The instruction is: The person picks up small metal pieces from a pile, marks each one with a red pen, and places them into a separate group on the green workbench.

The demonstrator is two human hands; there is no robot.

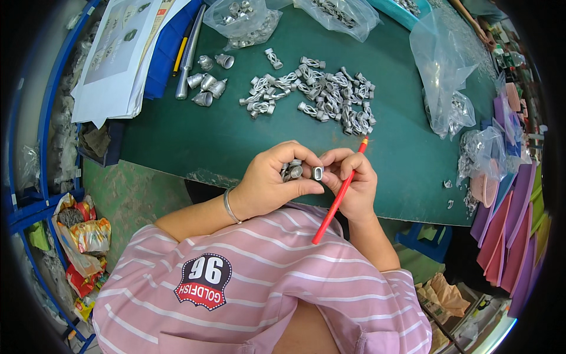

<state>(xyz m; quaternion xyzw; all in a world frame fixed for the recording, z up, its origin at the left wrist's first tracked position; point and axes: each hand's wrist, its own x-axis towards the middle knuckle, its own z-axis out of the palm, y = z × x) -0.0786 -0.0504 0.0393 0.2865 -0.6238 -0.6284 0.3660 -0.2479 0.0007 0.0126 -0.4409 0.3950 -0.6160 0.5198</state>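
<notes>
Several small silver metal parts [291, 170] with threaded ends lie in the curled fingers of my left hand [265, 177]. Between the fingertips of both hands is a short metal collar [317, 173], its oval opening turned toward me. My right hand [357, 180] pinches at this collar and also carries a slim red pencil-like stick [335, 207], slanting across the fingers. Beyond my hands, a pile of silver threaded pieces with twisted loops [336, 94] is spread on the green table [194, 141]. Bell-shaped metal caps [207, 82] sit to its left.
A tapered metal rod [187, 65] and a yellow pencil [180, 56] lie beside a blue tray [162, 68] with papers [112, 65]. Plastic bags of metal parts [250, 26] stand at the back. More clear bags [439, 76] and coloured bins [513, 230] are at the right.
</notes>
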